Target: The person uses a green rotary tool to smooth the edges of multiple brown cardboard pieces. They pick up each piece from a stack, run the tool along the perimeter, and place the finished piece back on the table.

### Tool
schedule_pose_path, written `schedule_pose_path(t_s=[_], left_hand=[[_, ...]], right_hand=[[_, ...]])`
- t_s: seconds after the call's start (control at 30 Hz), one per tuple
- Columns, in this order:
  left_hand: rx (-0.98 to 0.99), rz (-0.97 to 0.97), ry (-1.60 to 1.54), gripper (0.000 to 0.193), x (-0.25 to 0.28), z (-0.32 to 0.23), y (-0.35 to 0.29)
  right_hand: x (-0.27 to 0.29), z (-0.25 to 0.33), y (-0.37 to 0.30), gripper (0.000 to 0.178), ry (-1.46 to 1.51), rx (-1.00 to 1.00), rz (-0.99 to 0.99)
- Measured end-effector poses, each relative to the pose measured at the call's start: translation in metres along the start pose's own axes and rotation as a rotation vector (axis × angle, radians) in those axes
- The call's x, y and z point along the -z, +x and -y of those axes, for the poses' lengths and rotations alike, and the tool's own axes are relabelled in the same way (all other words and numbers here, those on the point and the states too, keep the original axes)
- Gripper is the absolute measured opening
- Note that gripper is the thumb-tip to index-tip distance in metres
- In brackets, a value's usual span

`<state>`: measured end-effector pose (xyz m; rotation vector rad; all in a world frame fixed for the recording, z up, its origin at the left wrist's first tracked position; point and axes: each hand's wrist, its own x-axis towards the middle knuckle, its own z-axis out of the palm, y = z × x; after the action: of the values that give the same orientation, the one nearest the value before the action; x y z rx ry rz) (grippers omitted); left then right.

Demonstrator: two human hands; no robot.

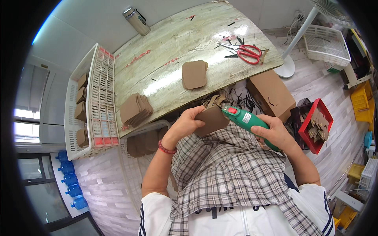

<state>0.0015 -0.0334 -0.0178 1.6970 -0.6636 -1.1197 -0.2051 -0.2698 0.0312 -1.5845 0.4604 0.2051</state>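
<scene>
My left hand (184, 126) grips a flat brown piece with rounded corners (215, 121), held over my lap just off the table's near edge. My right hand (276, 133) is wrapped around a green handheld electric cutter (247, 120) with a red button. The cutter's metal head meets the upper right corner of the brown piece; the exact contact is too small to make out. A short stack of similar brown pieces (193, 74) lies on the table, and a larger fanned stack (134, 109) sits at its left edge.
Red-handled scissors (249, 54) lie among dark scraps on the worn table (157, 76). A metal flask (136, 21) stands at the back. White plastic basket (101, 98) with brown pieces is at left. Right are a cardboard box (271, 94), a red tray (328, 118) of offcuts and a fan stand (301, 33).
</scene>
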Motion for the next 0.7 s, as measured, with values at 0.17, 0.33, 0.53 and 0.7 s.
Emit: schedule_pose_path(t_s=[0.17,0.33,0.53,0.7], left_hand=[[-0.023,-0.034,0.262,0.025,0.009,-0.017,-0.009],[0.007,-0.098,0.255,0.026,0.02,-0.021,-0.014],[-0.006,-0.2,0.016,0.024,0.032,-0.011,-0.019],[-0.01,-0.253,-0.191,0.025,0.032,-0.003,-0.022]], right_hand=[[0.003,-0.002,0.001,0.038,0.009,-0.038,0.053],[0.007,-0.009,0.004,0.038,0.048,-0.064,0.115],[0.005,-0.008,0.008,0.033,0.075,-0.084,0.132],[0.004,-0.006,0.011,0.032,0.062,-0.093,0.16]])
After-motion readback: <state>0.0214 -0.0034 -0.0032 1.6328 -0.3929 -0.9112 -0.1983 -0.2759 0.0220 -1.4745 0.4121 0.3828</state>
